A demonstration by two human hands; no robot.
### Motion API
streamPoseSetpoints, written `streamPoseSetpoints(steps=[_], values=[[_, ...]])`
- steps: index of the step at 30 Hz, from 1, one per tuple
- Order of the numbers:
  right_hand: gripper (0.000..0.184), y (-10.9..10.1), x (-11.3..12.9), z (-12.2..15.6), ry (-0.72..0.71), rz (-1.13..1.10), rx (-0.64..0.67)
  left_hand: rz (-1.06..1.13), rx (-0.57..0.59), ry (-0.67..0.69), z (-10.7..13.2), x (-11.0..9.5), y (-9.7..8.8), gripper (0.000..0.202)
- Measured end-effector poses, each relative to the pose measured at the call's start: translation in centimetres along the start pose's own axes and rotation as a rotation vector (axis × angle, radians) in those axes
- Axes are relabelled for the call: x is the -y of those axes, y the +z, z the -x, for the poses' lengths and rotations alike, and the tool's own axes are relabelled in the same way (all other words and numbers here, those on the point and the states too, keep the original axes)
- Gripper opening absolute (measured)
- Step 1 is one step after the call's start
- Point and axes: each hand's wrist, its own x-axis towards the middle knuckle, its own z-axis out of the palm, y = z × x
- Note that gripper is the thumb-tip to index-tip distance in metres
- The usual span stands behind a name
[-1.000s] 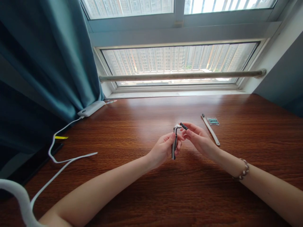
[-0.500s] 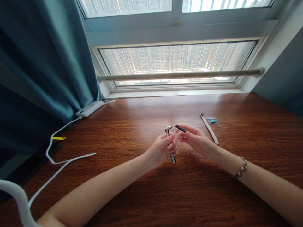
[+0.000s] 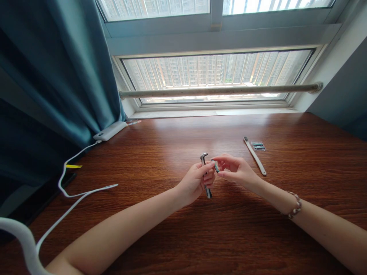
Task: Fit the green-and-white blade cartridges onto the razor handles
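Above the middle of the desk, my left hand [image 3: 197,178] is closed around a silver and black razor handle [image 3: 208,191], which stands nearly upright with its bent neck at the top. Just to the right, my right hand [image 3: 235,169] pinches a razor cartridge [image 3: 215,166] between thumb and fingertips. The small cartridge is dark-edged with a teal strip, and it is tilted close beside the left thumb and the handle. Whether it touches the handle I cannot tell.
Right of my hands lie a white toothbrush [image 3: 255,157] and a clear case [image 3: 258,146] of teal-striped cartridges. A white power strip [image 3: 110,131] with a white cable [image 3: 100,188] lies on the left, near a yellow strip [image 3: 73,166]. Behind the wooden desk [image 3: 172,141] is a window with a rail.
My right fingers have turned the cartridge: its dark back faced up before, and now its teal-striped side shows, lower and nearer the left thumb. The left hand has hardly moved.
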Motion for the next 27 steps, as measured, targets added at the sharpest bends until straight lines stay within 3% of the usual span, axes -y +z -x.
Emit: streamPoseSetpoints(steps=[17,22,27], values=[[0.037,0.2,-0.5,0.1,0.077,-0.121,-0.007,-0.032,-0.01,0.006,-0.1,0.3,0.1,0.032],[0.034,0.2,0.0,0.1,0.177,-0.461,-0.028,-0.123,0.024,0.063,0.3,0.0,0.8,0.029],[0.044,0.2,0.2,0.3,0.246,-0.756,0.054,-0.224,0.133,0.067,1.3,0.2,1.6,0.038]])
